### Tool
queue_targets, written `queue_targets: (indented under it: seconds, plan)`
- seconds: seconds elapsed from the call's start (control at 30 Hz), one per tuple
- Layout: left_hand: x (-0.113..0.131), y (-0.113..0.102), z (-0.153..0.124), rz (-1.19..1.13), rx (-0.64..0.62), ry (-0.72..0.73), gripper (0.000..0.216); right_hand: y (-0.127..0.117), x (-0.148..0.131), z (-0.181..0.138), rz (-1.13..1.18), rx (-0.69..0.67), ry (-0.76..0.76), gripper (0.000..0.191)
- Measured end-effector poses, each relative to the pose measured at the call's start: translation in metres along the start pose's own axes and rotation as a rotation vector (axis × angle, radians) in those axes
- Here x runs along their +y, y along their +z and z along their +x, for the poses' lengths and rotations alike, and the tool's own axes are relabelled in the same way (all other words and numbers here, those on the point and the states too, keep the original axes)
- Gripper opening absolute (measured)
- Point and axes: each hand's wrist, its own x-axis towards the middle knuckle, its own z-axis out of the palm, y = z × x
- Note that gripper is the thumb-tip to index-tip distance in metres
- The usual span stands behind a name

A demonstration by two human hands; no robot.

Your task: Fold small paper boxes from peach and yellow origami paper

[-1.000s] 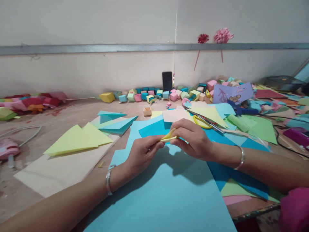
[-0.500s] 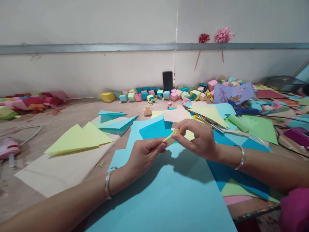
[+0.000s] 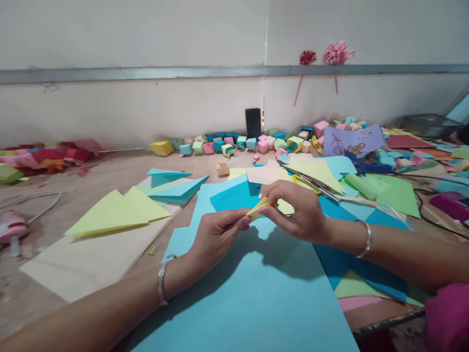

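A small folded piece of yellow paper (image 3: pixel 256 210) is held up between both hands, above a large light blue sheet (image 3: pixel 264 293). My left hand (image 3: pixel 218 234) pinches its left end between thumb and fingers. At the other end, the thumb and forefinger of my right hand (image 3: pixel 298 210) grip the upper edge, where the folds stand slightly apart. Some of the paper is hidden by the fingertips. Just behind the hands lie a darker blue sheet (image 3: pixel 236 192) and a pale pink sheet (image 3: pixel 266 174).
Several folded paper cubes (image 3: pixel 251 143) line the wall, with a phone (image 3: pixel 253 122) upright among them. Yellow-green folded paper (image 3: pixel 110 215) lies at left. Yellow-handled scissors (image 3: pixel 311 183) rest on sheets behind my right hand. A pink glue gun (image 3: pixel 12 222) sits far left.
My right fingers have shifted slightly on the yellow paper, and its upper folds now show more widely parted. The left hand keeps its pinch. The whole view has drifted a little.
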Motion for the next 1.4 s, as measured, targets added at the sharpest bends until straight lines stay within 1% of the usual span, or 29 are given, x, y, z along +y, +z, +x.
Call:
queue_targets:
  seconds: [0.13,0.3,0.47,0.53,0.67,0.8,0.87,0.97,1.1,1.13,1.2,1.27,1.3,1.33,1.4]
  plan:
    - [-0.001,0.000,0.001,0.042,0.024,0.023,0.027,0.000,-0.001,0.000,-0.015,-0.003,0.078,0.012]
    - [0.001,-0.001,0.001,0.051,0.020,0.016,0.028,-0.002,-0.001,0.002,0.048,-0.047,0.027,0.012]
    - [0.004,0.000,0.001,0.019,-0.006,-0.026,0.026,-0.002,0.000,0.000,0.092,0.001,0.068,0.013]
    - [0.006,0.001,0.000,0.019,-0.016,-0.035,0.026,0.000,-0.001,-0.002,0.094,0.029,0.099,0.012]
    - [0.007,0.000,0.000,0.086,-0.006,-0.009,0.026,0.003,-0.001,-0.005,0.121,0.073,0.199,0.009]
    - [0.007,-0.003,0.004,0.136,0.048,-0.024,0.021,0.003,0.004,-0.003,0.188,0.092,0.296,0.008]
    - [0.008,-0.005,0.007,0.112,0.075,-0.039,0.018,0.001,0.009,0.000,0.202,0.087,0.344,0.008]
    - [0.012,-0.007,0.012,0.024,0.065,-0.109,0.020,0.000,0.016,0.003,0.240,0.039,0.457,0.007]
    - [0.018,-0.009,0.015,-0.099,0.003,-0.309,0.025,0.001,0.024,0.005,0.339,-0.052,0.681,0.006]
    - [0.019,-0.009,0.015,-0.111,-0.002,-0.346,0.025,0.001,0.026,0.004,0.374,-0.067,0.732,0.006]
    - [0.019,-0.010,0.015,-0.098,-0.002,-0.376,0.024,0.003,0.028,0.003,0.428,-0.089,0.804,0.007]
    - [0.017,-0.012,0.015,-0.042,-0.028,-0.349,0.023,0.003,0.031,0.002,0.429,-0.120,0.816,0.007]
    - [0.016,-0.013,0.015,-0.001,-0.039,-0.315,0.023,0.003,0.033,0.002,0.407,-0.156,0.798,0.009]
    - [0.014,-0.014,0.016,0.049,-0.044,-0.271,0.022,0.002,0.035,0.001,0.369,-0.202,0.755,0.012]
    - [0.010,-0.015,0.016,0.185,-0.016,-0.147,0.019,0.001,0.039,0.000,0.237,-0.303,0.580,0.020]
